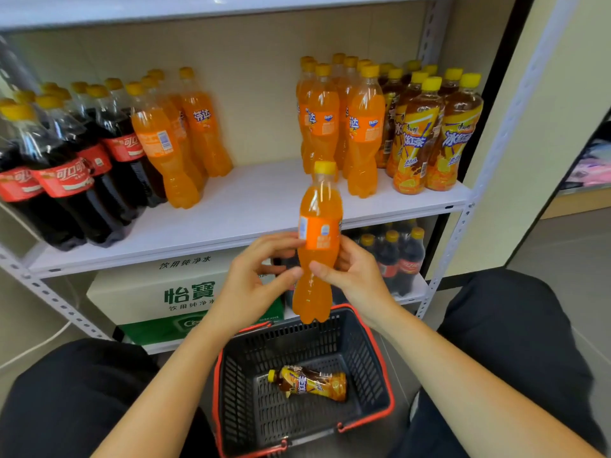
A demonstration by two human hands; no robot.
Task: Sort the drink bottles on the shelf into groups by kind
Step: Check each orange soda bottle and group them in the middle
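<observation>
Fingers (281, 242) of both hands clasp the upright orange soda bottle (319, 233) (above the basket (373, 345)).

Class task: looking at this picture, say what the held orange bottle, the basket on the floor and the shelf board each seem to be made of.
Orange bottle: clear glossy plastic, judging by highlights and the drink showing through.
Basket: dark moulded plastic, matt, with perforated walls and a red rim.
Shelf board: smooth white panel, perhaps laminate or painted metal; the look leaves it open.
</observation>
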